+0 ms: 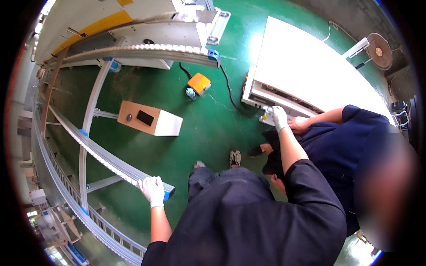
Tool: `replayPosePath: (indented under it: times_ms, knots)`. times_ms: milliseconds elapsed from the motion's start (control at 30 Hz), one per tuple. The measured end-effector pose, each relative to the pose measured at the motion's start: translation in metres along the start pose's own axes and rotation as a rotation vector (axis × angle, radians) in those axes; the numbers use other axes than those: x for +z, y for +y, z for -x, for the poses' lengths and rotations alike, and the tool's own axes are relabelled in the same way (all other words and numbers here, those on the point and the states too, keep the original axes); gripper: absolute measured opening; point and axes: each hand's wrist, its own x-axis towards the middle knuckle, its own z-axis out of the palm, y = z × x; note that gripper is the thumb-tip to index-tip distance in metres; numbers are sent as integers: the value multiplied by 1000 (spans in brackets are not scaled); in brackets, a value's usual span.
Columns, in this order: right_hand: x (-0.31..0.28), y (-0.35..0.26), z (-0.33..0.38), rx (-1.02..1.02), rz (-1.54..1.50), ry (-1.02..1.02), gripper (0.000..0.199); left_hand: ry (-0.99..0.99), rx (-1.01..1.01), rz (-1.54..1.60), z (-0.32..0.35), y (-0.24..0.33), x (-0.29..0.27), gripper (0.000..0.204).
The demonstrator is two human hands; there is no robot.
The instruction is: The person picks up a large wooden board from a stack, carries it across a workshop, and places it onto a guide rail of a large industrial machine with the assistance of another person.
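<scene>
My left hand, in a white glove, is closed over the near end of a metal roller rail with a blue end cap. My right hand, gloved as well, is closed at the front corner of a large white-topped machine. What its fingers hold is hidden. Beside them is a small metal bracket with a yellow mark. Right next to my right hand, a co-worker's bare hand rests near the machine's edge.
The co-worker in dark blue stands close on my right. A wooden box carrying a phone and a mouse-like object stands ahead left. An orange foot pedal and a black cable lie on the green floor.
</scene>
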Motion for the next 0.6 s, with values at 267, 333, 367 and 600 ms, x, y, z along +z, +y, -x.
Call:
replayPosePath:
  times_ms: [267, 333, 367, 600]
  knots:
    - [62, -13, 176, -30, 361, -427, 48, -918, 177, 133, -59, 26, 19, 42]
    - [49, -29, 208, -5, 539, -638, 48, -868, 288, 487, -75, 35, 52, 44]
    - [41, -41, 220, 35, 575, -721, 48, -778, 334, 583, -90, 63, 56, 45]
    - [5, -80, 193, 54, 504, -468, 49, -1050, 351, 568, -173, 103, 142, 44]
